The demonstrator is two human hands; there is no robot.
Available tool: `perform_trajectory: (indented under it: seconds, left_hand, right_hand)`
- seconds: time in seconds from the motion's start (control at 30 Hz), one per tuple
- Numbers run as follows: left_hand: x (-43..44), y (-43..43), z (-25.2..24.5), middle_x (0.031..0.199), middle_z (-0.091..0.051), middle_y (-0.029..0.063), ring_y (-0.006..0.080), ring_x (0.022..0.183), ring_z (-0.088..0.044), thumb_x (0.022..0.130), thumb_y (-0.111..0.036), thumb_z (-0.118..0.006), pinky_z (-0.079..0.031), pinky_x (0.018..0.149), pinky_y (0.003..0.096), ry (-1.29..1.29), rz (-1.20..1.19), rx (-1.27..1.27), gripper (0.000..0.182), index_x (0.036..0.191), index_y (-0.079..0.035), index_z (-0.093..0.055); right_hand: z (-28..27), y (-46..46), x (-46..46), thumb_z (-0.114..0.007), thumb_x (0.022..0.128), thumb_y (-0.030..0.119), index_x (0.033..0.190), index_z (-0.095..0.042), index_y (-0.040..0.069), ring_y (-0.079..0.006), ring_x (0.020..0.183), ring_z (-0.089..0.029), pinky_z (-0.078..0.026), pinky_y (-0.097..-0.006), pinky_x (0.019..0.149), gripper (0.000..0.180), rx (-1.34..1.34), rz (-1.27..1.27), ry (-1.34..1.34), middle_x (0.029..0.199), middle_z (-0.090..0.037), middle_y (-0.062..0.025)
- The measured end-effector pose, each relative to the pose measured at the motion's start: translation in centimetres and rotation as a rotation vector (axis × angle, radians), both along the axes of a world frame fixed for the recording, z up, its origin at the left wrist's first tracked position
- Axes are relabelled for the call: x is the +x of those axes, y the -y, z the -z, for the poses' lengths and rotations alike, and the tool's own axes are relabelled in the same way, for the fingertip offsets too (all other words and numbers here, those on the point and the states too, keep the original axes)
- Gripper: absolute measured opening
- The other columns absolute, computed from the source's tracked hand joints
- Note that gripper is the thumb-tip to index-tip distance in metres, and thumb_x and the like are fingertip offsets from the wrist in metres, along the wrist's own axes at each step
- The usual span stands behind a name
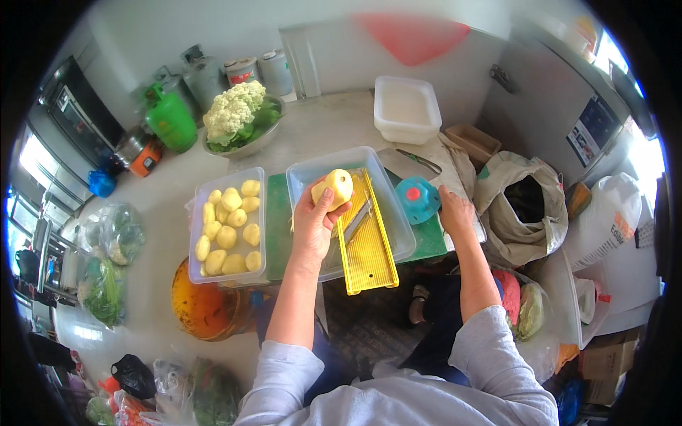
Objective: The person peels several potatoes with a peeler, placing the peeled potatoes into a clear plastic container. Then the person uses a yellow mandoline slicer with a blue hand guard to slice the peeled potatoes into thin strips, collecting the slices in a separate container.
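Note:
A peeled potato (340,186) with a dark spot on its end sits in the grip of my left hand (318,223), above a yellow mandoline slicer (368,258). The slicer, with its slanted metal blade, leans across a translucent plastic tub (397,234) and sticks out past the tub's near rim. To the right, my right hand (456,213) holds the rim of a turquoise round slicer hand guard (417,205) with a red centre; the fingertips are hidden. Left of the tub, a shallow plastic container (259,210) holds several peeled potatoes (226,237). A green cutting board (278,229) lies beneath the tub.
A cleaver (405,164) lies behind the hand guard. Farther back are a white lidded container (407,109) and a metal bowl (245,150) with a cauliflower (234,109). An open sack (493,223) stands at right. An orange bucket (205,309) is below the table's left edge.

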State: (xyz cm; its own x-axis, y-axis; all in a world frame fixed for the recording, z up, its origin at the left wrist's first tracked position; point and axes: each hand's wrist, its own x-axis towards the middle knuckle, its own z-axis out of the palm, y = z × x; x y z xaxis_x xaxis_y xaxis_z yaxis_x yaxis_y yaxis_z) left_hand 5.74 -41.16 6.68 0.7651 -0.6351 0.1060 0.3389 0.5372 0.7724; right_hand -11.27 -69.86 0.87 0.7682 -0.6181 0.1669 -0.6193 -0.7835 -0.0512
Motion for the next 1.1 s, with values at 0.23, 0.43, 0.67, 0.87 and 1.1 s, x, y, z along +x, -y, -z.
perform_trajectory:
  seconds: [0.23, 0.43, 0.67, 0.87, 1.1]
  left_hand:
    - [0.2, 0.0, 0.2, 0.124, -0.066, 0.0118, 0.0245, 0.111, -0.069, 0.097, -0.023, -0.074, -0.062, 0.091, 0.0339, 0.011, 0.023, -0.022, 0.047, 0.134, -0.001, -0.055]
    - [0.1, 0.0, 0.3, 0.124, -0.066, 0.0128, 0.0256, 0.110, -0.070, 0.098, -0.023, -0.073, -0.061, 0.092, 0.0344, 0.015, 0.007, -0.057, 0.047, 0.134, -0.001, -0.055]
    - [0.4, -0.5, 0.5, 0.125, -0.067, 0.0155, 0.0298, 0.113, -0.069, 0.099, -0.022, -0.072, -0.062, 0.092, 0.0341, -0.012, 0.035, -0.103, 0.045, 0.135, 0.000, -0.058]
    - [0.0, -0.4, -0.1, 0.130, -0.064, 0.0124, 0.0250, 0.117, -0.067, 0.098, -0.022, -0.072, -0.060, 0.097, 0.0372, 0.013, 0.072, -0.111, 0.048, 0.137, -0.001, -0.054]
    - [-1.8, 0.8, -0.6, 0.128, -0.064, 0.0104, 0.0213, 0.110, -0.068, 0.100, -0.022, -0.070, -0.063, 0.087, 0.0336, 0.037, 0.101, 0.006, 0.043, 0.137, -0.005, -0.055]
  right_hand:
    - [-2.2, -0.3, -2.2, -0.063, 0.091, 0.010, 0.110, -0.053, 0.008, -0.0413, 0.091, -0.072, -0.054, -0.0527, 0.076, 0.021, -0.033, 0.080, 0.069, 0.095, -0.073, -0.0184]
    - [-3.5, 0.7, -4.9, -0.078, 0.086, 0.025, 0.110, -0.063, 0.010, -0.0402, 0.101, -0.070, -0.054, -0.0519, 0.084, 0.032, 0.136, 0.173, 0.121, 0.104, -0.073, -0.0168]
    - [-5.3, 0.6, -10.0, -0.079, 0.082, 0.019, 0.095, -0.067, 0.002, -0.0279, 0.079, -0.067, -0.050, -0.0421, 0.073, 0.025, 0.419, 0.198, 0.564, 0.083, -0.067, -0.0128]
    - [-6.4, -3.5, -9.0, -0.069, 0.095, 0.005, 0.114, -0.055, 0.003, -0.0091, 0.062, -0.056, -0.043, -0.0243, 0.053, 0.023, 0.933, -0.182, 1.160, 0.077, -0.055, -0.0002]
    - [-7.1, -9.3, -4.7, -0.072, 0.095, 0.011, 0.111, -0.063, 0.005, -0.0093, 0.054, -0.039, -0.038, -0.0280, 0.052, 0.020, 0.439, 0.001, 0.976, 0.063, -0.040, 0.0021]
